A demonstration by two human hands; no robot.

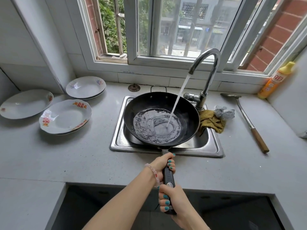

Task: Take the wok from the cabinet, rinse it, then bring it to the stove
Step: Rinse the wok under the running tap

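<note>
Grey speckled stone countertop (pixel 83 155) carries a square stainless-steel sink (pixel 214 146), its basin mostly hidden under the round black wok (pixel 187 113) held over it, with shallow water pooled under the stream from a chrome gooseneck faucet (pixel 211 63). Both hands wrap the wok's ribbed black handle (pixel 167 175), fingers curled tight round it: left hand (pixel 162 165) nearer the pan, right hand (pixel 173 200) covering the handle's end. Orange dish-soap bottle (pixel 275 80), yellow cap, reads "立白"; smaller print illegible.
</note>
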